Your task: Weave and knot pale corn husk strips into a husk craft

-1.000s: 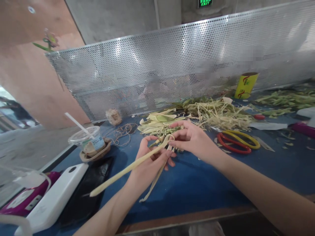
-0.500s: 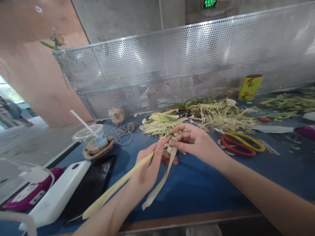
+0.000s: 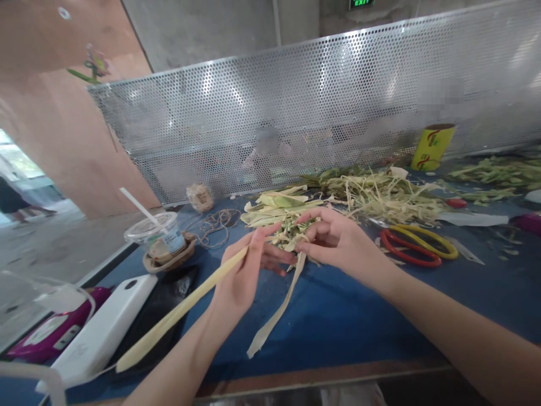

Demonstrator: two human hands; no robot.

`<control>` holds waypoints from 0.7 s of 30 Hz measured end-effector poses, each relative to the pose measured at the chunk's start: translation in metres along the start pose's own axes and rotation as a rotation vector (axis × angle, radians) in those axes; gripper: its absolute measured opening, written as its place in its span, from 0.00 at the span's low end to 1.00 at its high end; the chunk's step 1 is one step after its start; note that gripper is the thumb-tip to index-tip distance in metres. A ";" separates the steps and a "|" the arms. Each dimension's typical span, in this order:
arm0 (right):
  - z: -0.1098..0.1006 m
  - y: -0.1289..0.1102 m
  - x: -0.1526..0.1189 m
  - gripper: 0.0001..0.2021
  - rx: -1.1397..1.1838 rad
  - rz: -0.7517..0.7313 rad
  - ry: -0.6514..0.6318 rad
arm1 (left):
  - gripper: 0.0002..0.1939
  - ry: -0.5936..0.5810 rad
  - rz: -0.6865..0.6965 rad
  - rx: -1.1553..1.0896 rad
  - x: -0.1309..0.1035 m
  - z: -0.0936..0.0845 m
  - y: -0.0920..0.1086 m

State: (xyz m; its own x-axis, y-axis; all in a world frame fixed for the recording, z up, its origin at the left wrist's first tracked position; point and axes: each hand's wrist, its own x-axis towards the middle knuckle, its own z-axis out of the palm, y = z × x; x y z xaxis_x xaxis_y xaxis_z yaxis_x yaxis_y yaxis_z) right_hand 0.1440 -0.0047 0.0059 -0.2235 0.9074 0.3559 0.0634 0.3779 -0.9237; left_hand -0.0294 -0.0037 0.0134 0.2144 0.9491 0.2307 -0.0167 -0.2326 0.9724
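Observation:
My left hand holds a long pale yellow folded husk strip between thumb and fingers; the strip slants down over the wrist side toward the front left. My right hand pinches a small bundle of green and cream plant pieces at the middle of the blue table. From that bundle a flat pale strip hangs toward the table's front edge. The left fingertips are close to the bundle's left side; whether they touch it is unclear. Behind the hands lie wide green-yellow husks.
Shredded husks are heaped behind. Scissors with red and yellow handles lie right, below a yellow roll. At left are a lidded cup, twine, a white power bank and a purple power strip. A perforated metal panel stands behind.
My left hand has moved left, away from the bundle, carrying the yellow strip with it. The right hand stays almost in place, and more of the bundle shows between the hands.

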 end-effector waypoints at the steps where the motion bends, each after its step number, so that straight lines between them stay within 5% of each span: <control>1: 0.000 0.000 0.000 0.15 -0.002 0.005 0.006 | 0.26 -0.024 -0.003 -0.036 0.000 0.000 -0.001; 9: -0.001 -0.003 0.001 0.12 -0.036 0.020 -0.011 | 0.33 -0.157 -0.128 -0.020 -0.002 0.007 -0.001; 15: -0.005 -0.005 0.001 0.11 -0.043 -0.007 -0.060 | 0.19 -0.139 -0.088 -0.063 0.001 0.004 -0.001; 21: -0.009 -0.002 0.002 0.18 0.201 0.140 -0.227 | 0.14 -0.139 -0.084 -0.015 0.001 0.003 0.002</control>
State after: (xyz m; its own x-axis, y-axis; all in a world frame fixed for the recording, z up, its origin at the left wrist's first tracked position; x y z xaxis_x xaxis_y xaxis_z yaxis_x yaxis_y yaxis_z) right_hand 0.1526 -0.0022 0.0098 -0.4384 0.8755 0.2034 -0.0789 0.1880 -0.9790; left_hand -0.0265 -0.0040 0.0151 0.3491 0.9262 0.1424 -0.0074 -0.1492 0.9888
